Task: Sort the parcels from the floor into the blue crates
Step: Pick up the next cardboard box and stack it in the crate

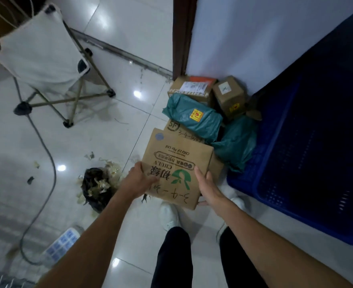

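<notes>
- A person's legs in black trousers and white shoes stood on the glossy tiled floor.
- The left hand gripped the left edge of a brown paper parcel. Its thumb lay on the printed face and its fingers were tucked underneath.
- The right hand lay against the parcel's right edge with fingers that looked straight, pressing rather than curling; the blur made this hard to confirm.
- The brown paper parcel carried a green leaf logo, "CHU LV" print and handwritten numbers. It was tilted between both hands, above the floor, just left of the blue crate.
- To the left, a black bag lay among pale scraps, with a grey cable and a power strip nearby.
- Beyond the held parcel, the pile sat against the crate's corner. A green mailer with a yellow sticker rested on an SF carton, and a second green mailer touched the crate.
- Behind those, two cardboard boxes stood side by side against the white wall, beside the dark door frame.
- Far left, a white folding stool stood well apart from the parcels.
</notes>
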The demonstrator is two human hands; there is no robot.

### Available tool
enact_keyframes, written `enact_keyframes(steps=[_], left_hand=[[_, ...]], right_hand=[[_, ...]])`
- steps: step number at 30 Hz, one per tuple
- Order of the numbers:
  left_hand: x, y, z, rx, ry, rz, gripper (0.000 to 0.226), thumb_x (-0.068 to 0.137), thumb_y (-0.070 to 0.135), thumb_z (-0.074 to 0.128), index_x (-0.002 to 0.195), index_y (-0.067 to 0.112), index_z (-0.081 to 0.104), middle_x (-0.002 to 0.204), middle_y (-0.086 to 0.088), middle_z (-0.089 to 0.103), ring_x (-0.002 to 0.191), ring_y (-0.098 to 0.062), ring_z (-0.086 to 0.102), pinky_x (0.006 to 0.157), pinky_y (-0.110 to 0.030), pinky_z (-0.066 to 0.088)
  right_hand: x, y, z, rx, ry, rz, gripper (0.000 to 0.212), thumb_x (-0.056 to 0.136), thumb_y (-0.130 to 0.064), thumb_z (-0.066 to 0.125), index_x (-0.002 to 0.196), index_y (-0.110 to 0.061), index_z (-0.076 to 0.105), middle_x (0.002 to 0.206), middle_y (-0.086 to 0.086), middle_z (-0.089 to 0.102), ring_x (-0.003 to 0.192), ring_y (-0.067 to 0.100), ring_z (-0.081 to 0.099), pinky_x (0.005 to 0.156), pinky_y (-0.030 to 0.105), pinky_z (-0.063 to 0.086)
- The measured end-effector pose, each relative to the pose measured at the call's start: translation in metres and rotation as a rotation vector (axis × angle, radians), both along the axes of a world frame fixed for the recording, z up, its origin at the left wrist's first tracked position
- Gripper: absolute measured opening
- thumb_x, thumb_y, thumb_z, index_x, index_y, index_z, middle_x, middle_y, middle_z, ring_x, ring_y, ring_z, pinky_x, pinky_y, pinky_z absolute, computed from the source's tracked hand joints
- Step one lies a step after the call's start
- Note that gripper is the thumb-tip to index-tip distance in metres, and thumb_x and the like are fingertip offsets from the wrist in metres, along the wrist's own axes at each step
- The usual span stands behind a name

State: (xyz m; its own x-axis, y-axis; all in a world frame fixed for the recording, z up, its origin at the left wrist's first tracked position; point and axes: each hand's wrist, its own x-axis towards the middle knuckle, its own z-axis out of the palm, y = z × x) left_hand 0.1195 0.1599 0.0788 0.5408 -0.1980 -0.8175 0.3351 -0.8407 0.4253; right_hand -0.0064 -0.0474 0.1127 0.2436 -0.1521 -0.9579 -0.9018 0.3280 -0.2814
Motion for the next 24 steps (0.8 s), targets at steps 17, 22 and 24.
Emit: enact_keyframes(steps=[17, 22, 24], left_hand=[[-0.037, -0.084, 0.274, -0.144, -0.093, -0.195, 0.043, 0.088, 0.027, 0.069, 0.124, 0.015, 0.051, 0.114, 0.001, 0.07, 0.101, -0.024, 0.069, 0.079, -0.04, 0.062], [-0.063, -0.106, 0.309, -0.197, -0.168, -0.208, 0.043, 0.09, 0.033, 0.068, 0.128, 0.018, 0.053, 0.115, 0.003, 0.069, 0.102, -0.02, 0.068, 0.078, -0.032, 0.057], [-0.077, -0.116, 0.321, -0.215, -0.206, -0.215, 0.04, 0.093, 0.032, 0.065, 0.129, 0.018, 0.054, 0.115, 0.003, 0.069, 0.103, -0.021, 0.068, 0.075, -0.028, 0.054]], right_hand=[[-0.084, -0.053, 0.243, -0.26, -0.189, -0.159, 0.084, 0.086, -0.08, 0.04, 0.156, -0.036, 0.023, 0.142, 0.002, 0.053, 0.123, 0.024, 0.054, 0.103, 0.05, 0.046], [-0.108, -0.081, 0.278, -0.32, -0.249, -0.166, 0.089, 0.084, -0.081, 0.04, 0.157, -0.032, 0.025, 0.144, 0.003, 0.053, 0.127, 0.026, 0.054, 0.106, 0.048, 0.045], [-0.12, -0.093, 0.29, -0.335, -0.281, -0.158, 0.088, 0.083, -0.082, 0.04, 0.155, -0.033, 0.029, 0.145, 0.002, 0.054, 0.128, 0.027, 0.054, 0.108, 0.051, 0.045]])
